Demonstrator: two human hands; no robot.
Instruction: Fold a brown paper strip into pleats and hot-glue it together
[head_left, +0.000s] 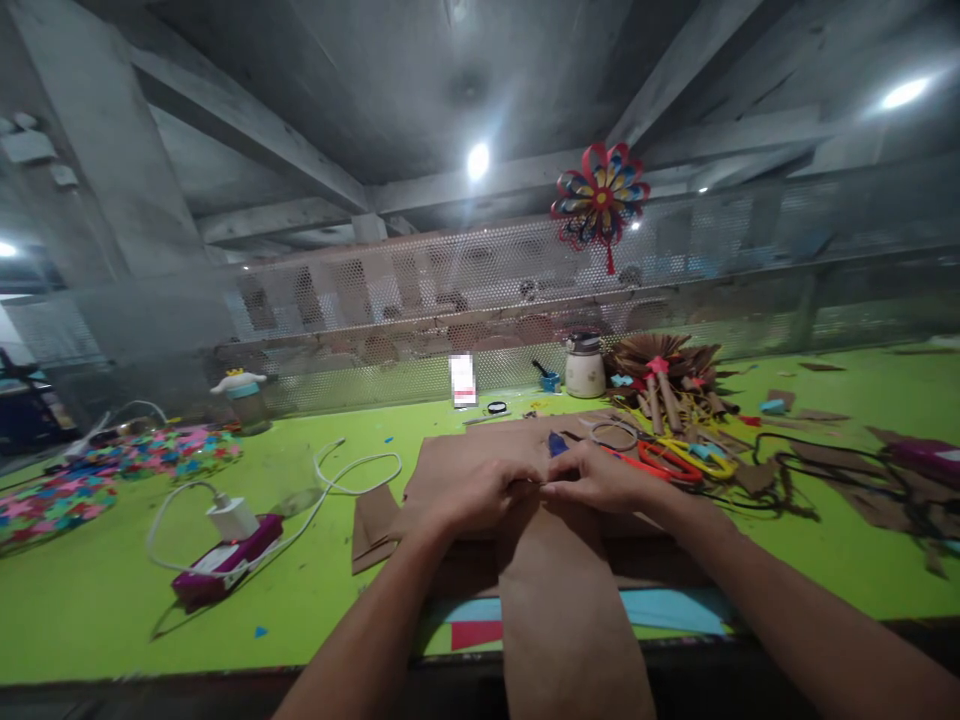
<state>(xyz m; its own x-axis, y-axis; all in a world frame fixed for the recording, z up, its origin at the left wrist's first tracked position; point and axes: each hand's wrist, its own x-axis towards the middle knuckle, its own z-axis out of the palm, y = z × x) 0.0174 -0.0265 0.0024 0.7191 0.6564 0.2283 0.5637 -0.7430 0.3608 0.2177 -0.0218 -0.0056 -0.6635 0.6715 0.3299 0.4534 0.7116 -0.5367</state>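
A long strip of brown kraft paper [566,620] runs from the middle of the table over the front edge toward me. At its far end, my left hand [487,492] and my right hand [596,477] meet with fingers pinched on the paper, thumbs close together. Larger brown paper sheets [457,455] lie beneath both hands. Just beyond my right fingers is a small dark blue object [556,443], mostly hidden. Light blue paper [671,610] and red paper [476,634] show below the brown sheets at the front edge.
Orange-handled scissors [667,462] and yellow-handled scissors [705,457] lie at right, near black cables. Behind them are folded paper fans [656,365] and a bottle [585,367]. On the left sit a purple power strip [229,562] with a white charger, and colourful paper stars [176,455].
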